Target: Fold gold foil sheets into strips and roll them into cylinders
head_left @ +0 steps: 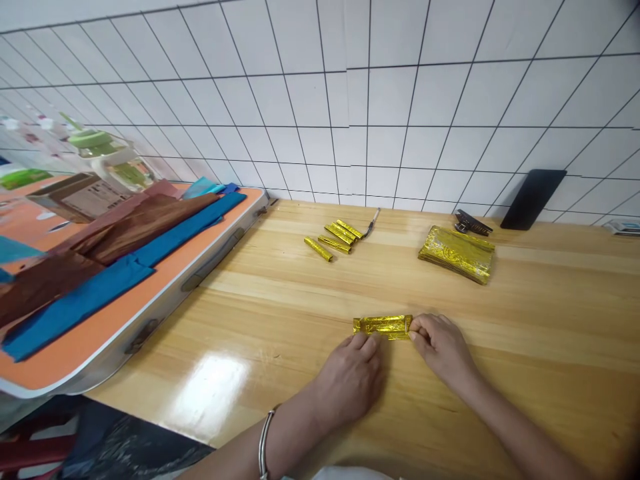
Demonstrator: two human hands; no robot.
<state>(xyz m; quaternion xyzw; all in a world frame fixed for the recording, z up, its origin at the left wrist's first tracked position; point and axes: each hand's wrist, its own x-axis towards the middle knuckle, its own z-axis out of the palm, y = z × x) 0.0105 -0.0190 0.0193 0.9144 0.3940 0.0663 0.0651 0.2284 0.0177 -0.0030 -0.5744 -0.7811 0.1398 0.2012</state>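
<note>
They're folding, by the look of it. Right hand (445,347) is pinching the right end of the gold foil (384,323); left hand (350,375) is touching its near edge, can't tell if gripping. Foil's lying on the worktop (280,300). Next move is probably calling for even creasing.

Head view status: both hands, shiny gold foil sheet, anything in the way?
Left bare hand at near edge of creased, shiny gold foil sheet. Right bare hand pinching its right end. Slim gold foil pieces lie beyond, not in the way.
</note>
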